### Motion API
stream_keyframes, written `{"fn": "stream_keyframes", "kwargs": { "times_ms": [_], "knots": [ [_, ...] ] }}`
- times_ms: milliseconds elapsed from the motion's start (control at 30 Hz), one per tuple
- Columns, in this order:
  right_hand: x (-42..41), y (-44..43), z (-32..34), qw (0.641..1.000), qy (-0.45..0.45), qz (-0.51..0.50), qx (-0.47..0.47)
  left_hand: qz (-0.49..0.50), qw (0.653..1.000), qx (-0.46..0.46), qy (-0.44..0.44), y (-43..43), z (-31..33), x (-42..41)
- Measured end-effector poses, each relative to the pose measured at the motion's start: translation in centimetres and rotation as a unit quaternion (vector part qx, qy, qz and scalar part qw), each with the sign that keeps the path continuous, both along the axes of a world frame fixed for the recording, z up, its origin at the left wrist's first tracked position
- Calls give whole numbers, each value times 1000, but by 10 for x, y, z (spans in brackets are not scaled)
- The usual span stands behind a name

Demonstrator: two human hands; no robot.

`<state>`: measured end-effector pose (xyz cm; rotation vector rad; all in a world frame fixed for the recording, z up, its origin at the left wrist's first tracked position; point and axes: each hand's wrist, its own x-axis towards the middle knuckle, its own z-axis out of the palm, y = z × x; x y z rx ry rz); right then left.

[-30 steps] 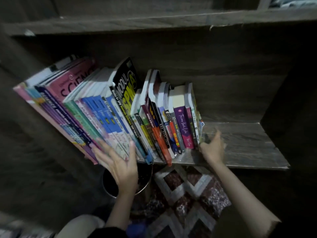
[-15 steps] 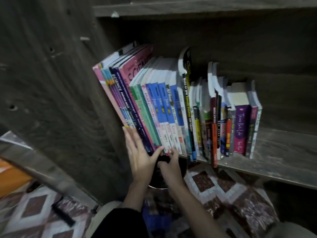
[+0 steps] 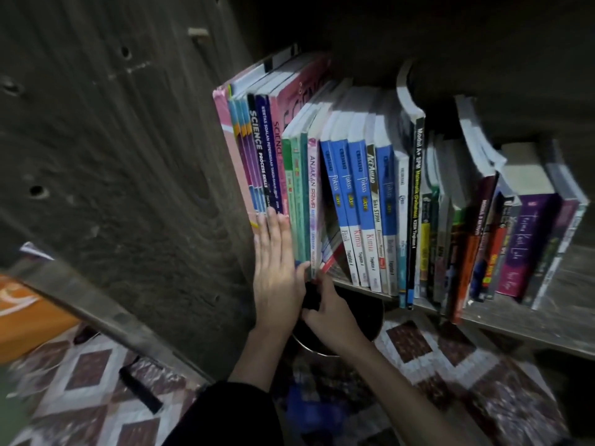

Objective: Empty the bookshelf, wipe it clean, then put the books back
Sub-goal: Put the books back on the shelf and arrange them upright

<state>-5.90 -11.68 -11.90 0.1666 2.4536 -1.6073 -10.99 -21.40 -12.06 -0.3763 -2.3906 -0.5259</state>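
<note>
While braced flat against the leftmost spines, left grip [image 3: 276, 268] wide, fingers straight, holding nothing, just steadying the leaning end of the row. Over from the far end a second ago, right grip [image 3: 331, 312] now tucked in beside it, fingers curled at the foot of the slim volumes; hold on any one of them impossible to tell. Looks like singling out a first handful to pull. Nothing off yet, mind: books [image 3: 357, 188] all on the shelf [image 3: 573, 284], packed spine-out from the side panel [image 3: 128, 156] rightwards, a few overhanging the front edge. Emptying barely begun, then; wiping and restocking a long way off. Bare grey board at the right end. Down below: something orange [image 3: 19, 312] far left, patterned mat [image 3: 93, 375] on the floor, dark stick-like thing [image 3: 140, 391] lying on it, round dark pot [image 3: 363, 326] under the shelf edge behind the wrists. Dim all round.
</note>
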Motion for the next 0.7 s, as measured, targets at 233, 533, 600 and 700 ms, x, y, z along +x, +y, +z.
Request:
{"fn": "stream_keyframes", "kwargs": {
  "times_ms": [233,533,600,700],
  "knots": [
    [23,29,13,985,126,-115,41,11,981,190,25,30,21,36],
    [53,73,8,948,81,-307,-12,-91,925,300,-215,93,32,55],
    [52,73,6,959,82,-267,37,-109,915,309,-234,97,35,50],
    [52,71,6,972,60,-220,49,-102,911,308,-255,98,35,40]
  ]
}}
